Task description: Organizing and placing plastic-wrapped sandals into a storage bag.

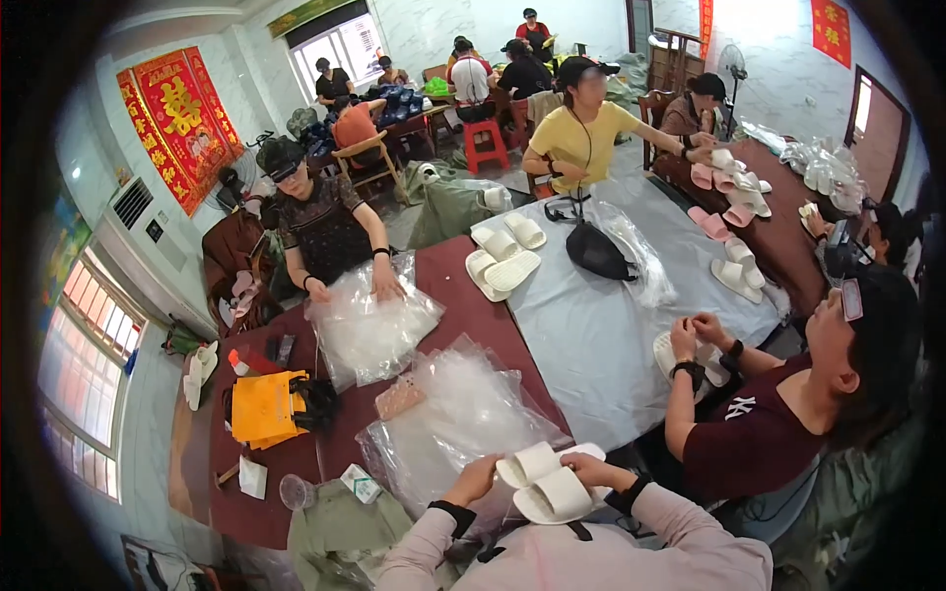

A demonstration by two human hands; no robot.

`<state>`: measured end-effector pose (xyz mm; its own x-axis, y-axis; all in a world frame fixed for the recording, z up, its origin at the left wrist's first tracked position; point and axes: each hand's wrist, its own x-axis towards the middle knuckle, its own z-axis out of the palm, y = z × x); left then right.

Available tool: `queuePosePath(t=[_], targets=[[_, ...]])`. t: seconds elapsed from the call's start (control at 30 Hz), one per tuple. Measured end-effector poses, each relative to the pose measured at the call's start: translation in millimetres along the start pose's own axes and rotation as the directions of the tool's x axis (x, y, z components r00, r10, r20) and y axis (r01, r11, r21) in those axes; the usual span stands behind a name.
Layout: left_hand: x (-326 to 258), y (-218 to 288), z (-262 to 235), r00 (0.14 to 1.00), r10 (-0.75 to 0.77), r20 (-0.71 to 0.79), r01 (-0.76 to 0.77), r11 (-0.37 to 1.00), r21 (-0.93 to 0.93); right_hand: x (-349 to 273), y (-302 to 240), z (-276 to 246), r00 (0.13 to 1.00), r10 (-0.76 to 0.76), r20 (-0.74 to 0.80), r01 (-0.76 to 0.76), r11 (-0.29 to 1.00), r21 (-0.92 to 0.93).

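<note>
Slippers, smooth, wide-strapped, are gripped by left fingers and right fingers near crinkled bags.

A pair of white open-toed slippers is held up just in front of the wearer's pink-clad torso, near the clear plastic bags spread on the maroon tabletop. The two lie close together, one slightly farther from the body, with their broad, plain straps uppermost and arched above the insoles. Straps and soles share the same pale, off-white tone, and the soles' rounded rims show around the straps. The left hand grips the outer edge of the farther slipper; the fingers of the right hand cover part of the pair's right side.
</note>
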<state>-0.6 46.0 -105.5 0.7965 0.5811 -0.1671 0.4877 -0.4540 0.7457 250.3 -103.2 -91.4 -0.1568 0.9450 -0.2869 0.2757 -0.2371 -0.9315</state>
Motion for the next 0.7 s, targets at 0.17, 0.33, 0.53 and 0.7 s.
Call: queuePosePath(t=[0.17,0.33,0.53,0.7], targets=[[-1,7,1,0.995,0.082,-0.053,-0.067,0.970,0.234,5,9,-7,0.951,-0.264,-0.163,0.164,0.874,-0.458],[-3,38,-6,0.987,0.125,-0.100,-0.094,0.959,0.269,-2,-6,-10,0.909,-0.346,-0.234,0.188,0.839,-0.511],[-1,60,-16,0.987,0.072,-0.146,-0.030,0.961,0.274,-2,-16,-3,0.873,-0.365,-0.324,0.088,0.771,-0.631],[0,82,-20,0.979,0.046,-0.197,-0.004,0.978,0.210,-3,-23,2,0.789,-0.469,-0.398,0.123,0.755,-0.644]])
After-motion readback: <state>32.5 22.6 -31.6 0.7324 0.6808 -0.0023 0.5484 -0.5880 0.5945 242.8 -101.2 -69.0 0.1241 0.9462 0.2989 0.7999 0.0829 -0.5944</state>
